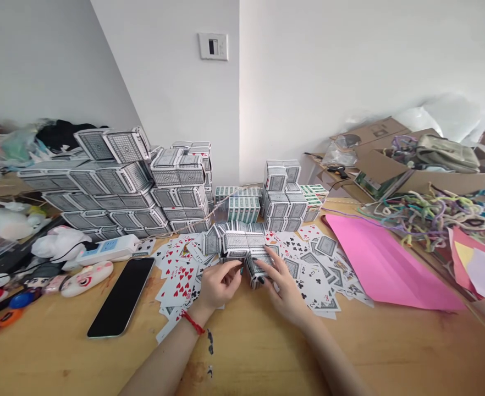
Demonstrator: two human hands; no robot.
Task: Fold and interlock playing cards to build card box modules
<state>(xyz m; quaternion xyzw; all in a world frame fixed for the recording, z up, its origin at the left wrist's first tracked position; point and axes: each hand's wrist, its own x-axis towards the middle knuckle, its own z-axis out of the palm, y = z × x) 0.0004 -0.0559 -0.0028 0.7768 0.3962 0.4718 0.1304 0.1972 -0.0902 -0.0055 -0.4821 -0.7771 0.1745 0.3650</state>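
In the middle of the table stands a low block (242, 240) built of folded playing cards with grey patterned backs. My left hand (221, 284), with a red cord bracelet at the wrist, is at the block's near left side. Its thumb and forefinger are pinched; whatever lies between them is too small to make out. My right hand (284, 290) rests on the block's near right part, fingers over its top and thumb at the front, holding it. Loose playing cards lie face up on the left (180, 280) and mixed on the right (314, 280).
Tall stacks of card blocks (122, 187) stand at the back left, with a smaller stack (284, 201) at right and green-edged cards (242, 206) between. Around lie a phone (121, 297), a power strip (108, 248), pink paper (391, 264), yarn (428, 212) and a cardboard box (436, 179).
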